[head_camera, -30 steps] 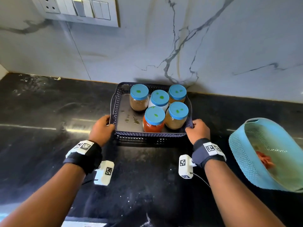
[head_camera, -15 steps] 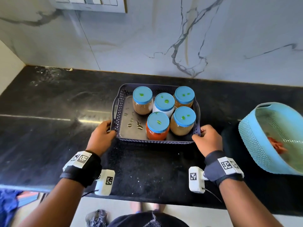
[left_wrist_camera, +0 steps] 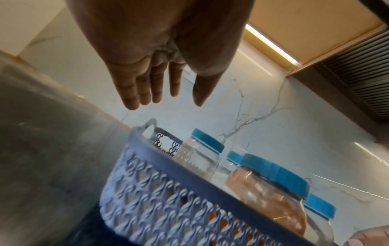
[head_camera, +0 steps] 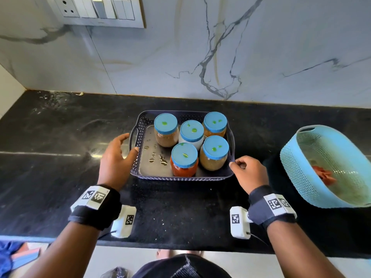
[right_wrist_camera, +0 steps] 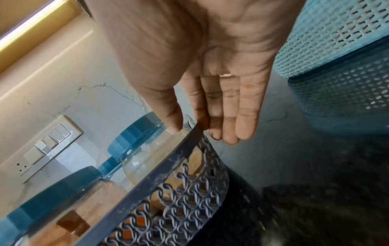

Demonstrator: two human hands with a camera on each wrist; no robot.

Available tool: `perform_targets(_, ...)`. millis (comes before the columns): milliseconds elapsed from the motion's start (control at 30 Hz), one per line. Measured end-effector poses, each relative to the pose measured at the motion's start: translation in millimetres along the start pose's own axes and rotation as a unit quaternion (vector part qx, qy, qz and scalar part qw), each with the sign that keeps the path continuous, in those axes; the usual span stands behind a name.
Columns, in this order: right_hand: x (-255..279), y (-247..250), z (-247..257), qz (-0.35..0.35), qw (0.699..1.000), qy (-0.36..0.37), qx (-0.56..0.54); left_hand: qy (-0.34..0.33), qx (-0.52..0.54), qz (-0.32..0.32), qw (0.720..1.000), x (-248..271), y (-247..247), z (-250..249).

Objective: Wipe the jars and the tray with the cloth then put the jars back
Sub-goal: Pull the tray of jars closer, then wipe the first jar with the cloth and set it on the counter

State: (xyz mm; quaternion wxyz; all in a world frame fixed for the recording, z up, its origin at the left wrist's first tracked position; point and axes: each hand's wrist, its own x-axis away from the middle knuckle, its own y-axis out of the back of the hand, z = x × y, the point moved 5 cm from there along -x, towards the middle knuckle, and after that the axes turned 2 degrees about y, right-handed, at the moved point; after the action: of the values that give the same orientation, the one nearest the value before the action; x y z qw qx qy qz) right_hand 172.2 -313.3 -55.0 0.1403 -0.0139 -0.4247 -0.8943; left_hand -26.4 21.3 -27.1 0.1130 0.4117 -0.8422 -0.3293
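A dark lattice tray (head_camera: 180,178) stands on the black counter with several blue-lidded jars in it, among them a red one (head_camera: 184,163) at the front and a white one (head_camera: 191,133) in the middle. Green spots mark the lids, and drops lie on the tray floor (head_camera: 158,157). My left hand (head_camera: 128,144) is open beside the left rim, with only the thumb touching it. In the left wrist view the left hand (left_wrist_camera: 164,99) hovers over the tray (left_wrist_camera: 168,191). My right hand (head_camera: 235,164) pinches the front right corner. Its thumb and forefinger straddle the rim (right_wrist_camera: 168,166).
A light blue mesh basket (head_camera: 301,157) leans at the right, close to my right hand, with a red cloth (head_camera: 325,174) inside. A marble wall with a switch panel (head_camera: 100,11) rises behind. The counter's front edge (head_camera: 180,247) runs just below my wrists.
The tray has come away from the wall toward me. My left hand has let go of the left rim and spread open. The right hand stays at the right corner.
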Motion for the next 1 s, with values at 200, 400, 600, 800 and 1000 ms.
perform_targets(200, -10, 57, 19, -0.058, 0.992, 0.050, -0.098, -0.061, 0.071, 0.029, 0.995, -8, -8, -68)
perform_targets(400, -57, 204, 15, -0.201, 0.964, 0.082, -0.154, -0.173, 0.151, 0.130, 0.965, 9, -62, -183)
perform_targets(600, -97, 245, -41, -0.097, 0.972, 0.111, 0.181, -0.223, 0.128, 0.201, 0.945, 32, -133, -249)
perform_targets(800, -110, 196, -86, 0.229, 0.848, 0.116, 0.464, -0.236, 0.094, 0.217, 0.942, 28, -153, -260)
perform_targets(1000, -124, 172, -106, 0.272, 0.822, 0.053, 0.498, -0.205, 0.088, 0.200, 0.954, 4, -144, -248)
